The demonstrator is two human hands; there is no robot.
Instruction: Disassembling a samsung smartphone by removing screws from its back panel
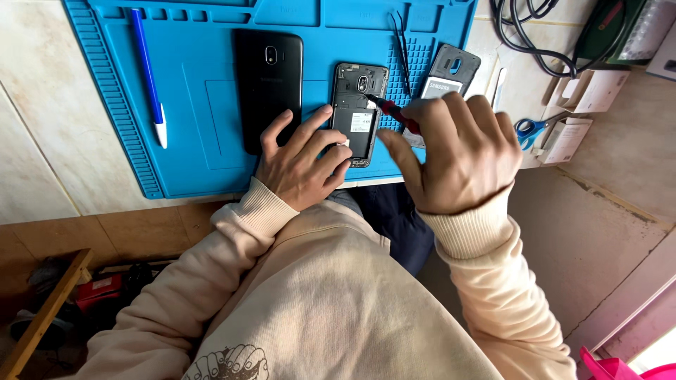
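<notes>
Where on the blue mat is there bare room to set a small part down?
Bare mat lies between the pen and the black phone. Crowded around the opened phone: left hand, right hand with screwdriver, tweezers.

Here's the opened phone [359,112], lying flat on its face on the blue mat [211,105] near the mat's front edge, back cover off. Its dark inner frame is bare, with the round camera lens up at the far end and a pale label in the battery bay. The near end is partly hidden under fingers. And there's the screwdriver [394,112]: slim, with a red and black shaft, slanting down and away, its tip right on the phone's upper right corner beside the camera. Most of its handle is hidden in the grip, so only the front part shows.
</notes>
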